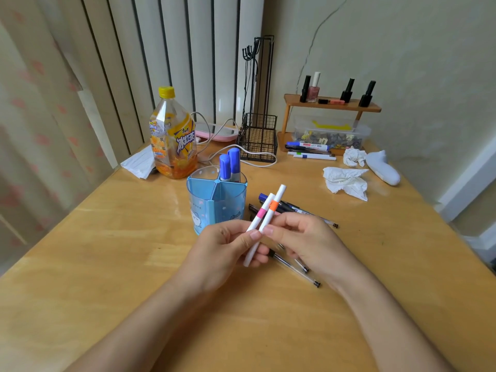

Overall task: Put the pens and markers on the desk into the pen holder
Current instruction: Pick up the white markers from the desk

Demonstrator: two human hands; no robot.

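1. Tissue (139, 163): far beyond left hand, well to its left, flat on desk (94, 264).
2. Bottle (171, 135): upright, yellow cap, orange label; beyond left hand, just right of the tissue.
3. Holder (214, 205): blue, divided into compartments, just beyond left hand; its lower front edge is hidden by the knuckles. Two blue-capped markers (229, 165) stand upright in a rear compartment.
4. Left hand (228, 251): closed on the pink-band pen (259, 224), thumb pressing the white barrel against the fingers. Pen tilts up and to the right, above the desk.
5. Orange-band pen (271, 210): lies alongside the pink one, touching it, same tilt. Its lower end sits between both thumbs; cannot tell which hand carries it.
6. Right hand (308, 240): fingers curled, thumb tip meeting the left thumb at the pens. Grip on the barrel is not clear.
7. Loose pens (298, 209): dark, one blue-capped, on desk beyond and under right hand. Two clear pens (303, 272) emerge below it, tips pointing lower right.
8. Rack (259, 140): black wire, far beyond the hands.
9. Far pens (308, 150): group by the wooden shelf (332, 104), far beyond right hand.
10. Crumpled paper (346, 181): beyond and right of right hand.
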